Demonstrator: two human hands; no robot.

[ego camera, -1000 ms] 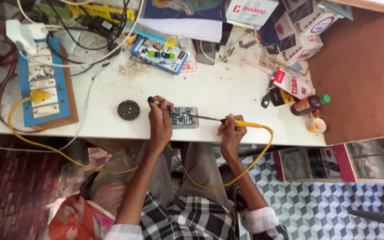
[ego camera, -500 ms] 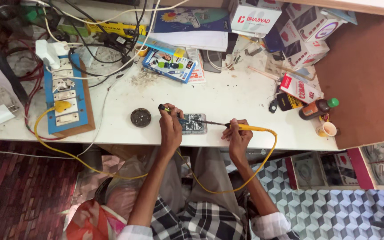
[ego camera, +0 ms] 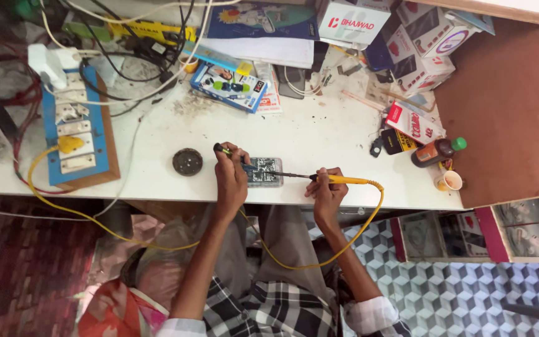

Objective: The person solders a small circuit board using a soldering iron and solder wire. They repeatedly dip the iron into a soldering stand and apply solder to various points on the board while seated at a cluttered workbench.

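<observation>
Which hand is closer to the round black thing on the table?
Left. The left hand sits just right of the round black disc; the right hand, holding the yellow soldering iron, is farther right, past the circuit board.

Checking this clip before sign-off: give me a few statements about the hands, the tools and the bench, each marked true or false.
1. The right hand holds a yellow-handled soldering iron whose tip points at the small circuit board. True.
2. The left hand is empty and rests flat on the table. False: it holds a thin green-tipped tool over the board.
3. A round dark disc lies to the left of the board. True.
4. The brown bottle has a red cap. False: the cap is green.
5. The iron's yellow cord hangs below the table edge. True.
</observation>
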